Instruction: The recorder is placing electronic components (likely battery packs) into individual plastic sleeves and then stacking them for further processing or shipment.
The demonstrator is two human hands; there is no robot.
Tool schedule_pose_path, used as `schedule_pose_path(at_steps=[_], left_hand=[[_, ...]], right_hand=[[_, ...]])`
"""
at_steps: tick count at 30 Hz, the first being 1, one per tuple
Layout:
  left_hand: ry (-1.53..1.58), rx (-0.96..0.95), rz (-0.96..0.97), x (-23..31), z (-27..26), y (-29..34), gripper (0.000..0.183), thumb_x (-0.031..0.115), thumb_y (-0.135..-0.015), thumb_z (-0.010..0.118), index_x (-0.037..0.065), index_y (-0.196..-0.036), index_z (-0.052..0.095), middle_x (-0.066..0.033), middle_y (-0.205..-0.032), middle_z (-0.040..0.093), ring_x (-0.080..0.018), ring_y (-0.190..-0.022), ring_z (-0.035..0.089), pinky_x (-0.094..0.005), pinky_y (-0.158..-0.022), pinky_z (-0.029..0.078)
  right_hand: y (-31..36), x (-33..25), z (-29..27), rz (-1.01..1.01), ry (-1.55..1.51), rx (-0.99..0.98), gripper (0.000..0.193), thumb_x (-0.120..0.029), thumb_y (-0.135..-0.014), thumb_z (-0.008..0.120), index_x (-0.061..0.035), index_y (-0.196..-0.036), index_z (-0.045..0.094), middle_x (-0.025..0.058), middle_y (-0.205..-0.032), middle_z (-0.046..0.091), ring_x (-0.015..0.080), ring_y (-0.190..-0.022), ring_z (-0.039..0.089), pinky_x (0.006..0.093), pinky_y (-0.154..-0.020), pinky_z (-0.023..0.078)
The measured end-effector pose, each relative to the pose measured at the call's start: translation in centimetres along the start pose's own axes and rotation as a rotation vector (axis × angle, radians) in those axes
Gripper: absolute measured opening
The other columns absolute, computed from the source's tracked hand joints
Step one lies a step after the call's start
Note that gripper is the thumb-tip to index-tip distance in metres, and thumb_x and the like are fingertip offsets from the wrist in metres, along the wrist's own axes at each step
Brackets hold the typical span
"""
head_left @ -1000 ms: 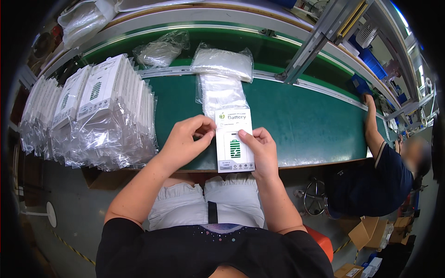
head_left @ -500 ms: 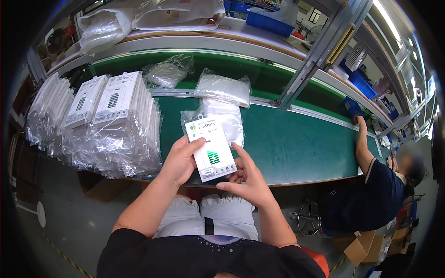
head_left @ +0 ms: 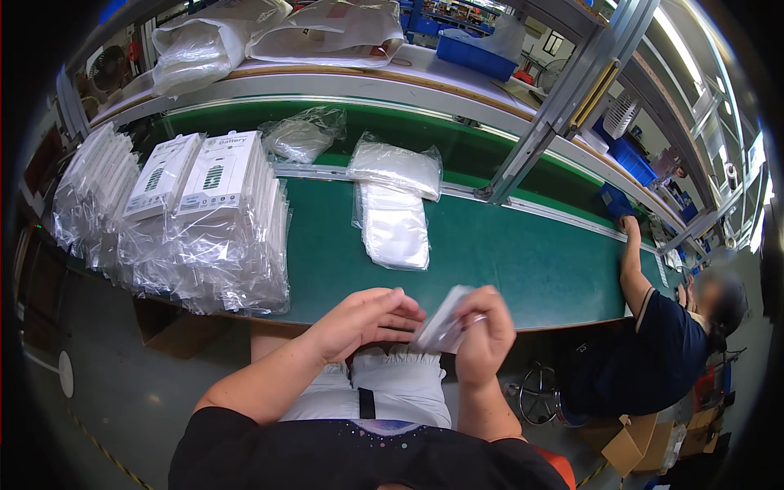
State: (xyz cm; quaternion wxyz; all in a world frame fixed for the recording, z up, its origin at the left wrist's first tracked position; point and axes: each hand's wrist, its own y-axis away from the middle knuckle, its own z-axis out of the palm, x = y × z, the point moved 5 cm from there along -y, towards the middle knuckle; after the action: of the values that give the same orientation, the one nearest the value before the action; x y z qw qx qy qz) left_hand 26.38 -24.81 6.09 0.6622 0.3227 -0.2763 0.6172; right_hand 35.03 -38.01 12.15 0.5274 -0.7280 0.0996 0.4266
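Note:
My right hand (head_left: 485, 331) is closed on a thin white battery box (head_left: 443, 322), tilted on edge and smeared by motion. It is above my lap, just off the table's front edge. Beside it my left hand (head_left: 367, 322) is open, its fingers stretched toward the box's near side; whether they touch it I cannot tell. Ahead of my hands, a stack of clear plastic bags (head_left: 394, 229) lies on the green table, with another packet of bags (head_left: 396, 166) over its far end.
Several bagged white battery boxes (head_left: 216, 175) are piled in rows at the left of the green table (head_left: 523, 261). A crumpled clear bag (head_left: 304, 137) rests behind them. A metal post (head_left: 543, 114) rises at the back. A co-worker (head_left: 645, 351) sits at the right, one arm reaching over the table.
The box has passed from my left hand to my right and turned from face-up to edge-on. My left hand has opened. Both hands have come slightly nearer to me.

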Motion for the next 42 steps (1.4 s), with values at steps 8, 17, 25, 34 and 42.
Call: schedule_pose_path(at_steps=[8,17,25,34,42], left_hand=[[0.241,0.145,-0.098,-1.6,1.1,0.6,0.045,0.031,-0.094,0.045,0.002,-0.129,0.043,-0.0099,-0.118,0.054,-0.0170,-0.108,0.054,-0.0314,-0.089,0.046],[0.105,0.267,0.012,1.2,-0.9,1.9,0.045,-0.002,-0.081,0.052,-0.004,-0.126,0.047,-0.0134,-0.111,0.060,-0.0187,-0.097,0.063,-0.0306,-0.083,0.052],[-0.272,0.241,0.158,6.2,1.3,3.5,0.041,0.000,-0.079,0.061,-0.005,-0.119,0.054,-0.0144,-0.110,0.062,-0.0164,-0.100,0.060,-0.0289,-0.089,0.047],[-1.600,0.910,1.338,18.0,4.7,10.6,0.034,-0.001,-0.076,0.060,0.000,-0.111,0.060,-0.0128,-0.104,0.058,-0.0238,-0.097,0.056,-0.0328,-0.085,0.045],[-2.138,1.274,0.509,18.4,-1.3,9.9,0.045,0.026,-0.084,0.056,-0.003,-0.118,0.053,-0.0212,-0.124,0.050,-0.0368,-0.117,0.044,-0.0432,-0.100,0.033]], right_hand=[[1.7,-0.5,5.1,0.234,-0.207,-0.535,0.025,0.002,-0.083,0.055,0.0024,-0.107,0.058,0.0117,-0.089,0.063,0.0195,-0.081,0.061,0.0284,-0.073,0.047],[-0.4,5.2,-0.9,0.319,0.217,-0.391,0.015,-0.010,-0.090,0.050,0.0032,-0.090,0.057,0.0082,-0.074,0.057,0.0155,-0.070,0.052,0.0279,-0.065,0.043],[0.6,6.8,-1.8,0.597,-0.434,-0.199,0.015,-0.014,-0.091,0.052,-0.0006,-0.085,0.053,0.0019,-0.067,0.051,0.0117,-0.062,0.052,0.0247,-0.058,0.043],[1.9,12.4,-3.5,0.615,-0.041,-0.084,0.015,-0.016,-0.090,0.057,-0.0011,-0.088,0.057,0.0032,-0.073,0.057,0.0088,-0.067,0.054,0.0210,-0.062,0.043],[1.9,12.7,-2.9,0.633,-0.073,-0.071,0.014,-0.015,-0.090,0.057,-0.0010,-0.089,0.057,0.0034,-0.073,0.058,0.0095,-0.067,0.054,0.0218,-0.061,0.043]])
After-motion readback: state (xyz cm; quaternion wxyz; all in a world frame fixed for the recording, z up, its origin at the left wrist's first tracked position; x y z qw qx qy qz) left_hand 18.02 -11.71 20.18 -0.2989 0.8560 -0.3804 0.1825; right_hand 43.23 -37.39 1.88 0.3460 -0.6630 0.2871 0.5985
